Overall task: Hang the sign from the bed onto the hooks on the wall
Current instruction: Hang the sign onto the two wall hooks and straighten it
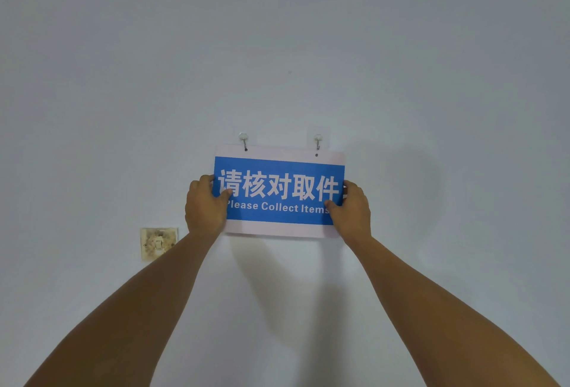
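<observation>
- Two bare forearms enter from the lower left and lower right corners of the frame and converge toward the centre
- Left hand (205, 205): clamped on the left edge of the sign, thumb laid across the blue face near the first Chinese character, remaining fingers behind the panel
- Right hand (350, 208): clamped on the right edge of the sign, thumb over the blue face at the end of the English line, remaining fingers behind the panel
- The hands are well apart, one at each short edge
- Sign (279, 190): rectangular panel at the centre of the frame, held flat against the wall; blue field with white Chinese characters above the words "Please Collect Items", pale border above and below; slightly tilted, right side lower
- Left hook (244, 140): clear adhesive mount with a metal hook, above the upper left of the sign; the hook tip meets the hole in the top border
- Right hook (318, 142): same type, above the upper right of the sign; the right hole (316, 155) lies just below the hook tip, not engaged
- Wall (277, 47): plain pale surface filling the frame; arm shadows fall below the sign
- Wall switch plate (159, 243): stained, square, at lower left of the sign, just beside the left forearm
</observation>
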`<state>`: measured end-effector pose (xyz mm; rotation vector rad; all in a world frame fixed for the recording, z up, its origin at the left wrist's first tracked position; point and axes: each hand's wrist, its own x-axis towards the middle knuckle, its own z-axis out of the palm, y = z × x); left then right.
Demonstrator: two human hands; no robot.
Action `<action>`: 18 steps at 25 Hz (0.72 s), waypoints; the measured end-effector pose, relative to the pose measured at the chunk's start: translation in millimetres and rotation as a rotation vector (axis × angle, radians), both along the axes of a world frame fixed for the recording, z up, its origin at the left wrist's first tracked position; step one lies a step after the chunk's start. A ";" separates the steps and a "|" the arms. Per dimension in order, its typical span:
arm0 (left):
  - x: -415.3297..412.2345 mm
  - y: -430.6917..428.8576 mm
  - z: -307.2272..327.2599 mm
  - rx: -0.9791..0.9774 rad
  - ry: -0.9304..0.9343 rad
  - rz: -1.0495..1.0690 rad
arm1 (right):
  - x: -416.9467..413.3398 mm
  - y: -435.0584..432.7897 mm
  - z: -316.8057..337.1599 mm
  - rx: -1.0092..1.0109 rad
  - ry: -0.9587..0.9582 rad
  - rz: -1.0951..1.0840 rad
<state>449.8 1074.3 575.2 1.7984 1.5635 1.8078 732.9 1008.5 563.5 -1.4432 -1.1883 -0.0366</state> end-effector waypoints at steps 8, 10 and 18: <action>14.1 -5.2 -1.8 -0.026 -0.100 -0.050 | 8.3 -11.3 21.3 0.104 -0.061 -0.020; 17.7 -5.0 -3.2 -0.037 -0.134 -0.067 | 12.1 -10.7 30.0 0.100 -0.080 -0.028; 13.0 -0.8 -2.4 0.012 -0.102 -0.036 | 17.6 6.4 17.8 0.049 -0.069 -0.003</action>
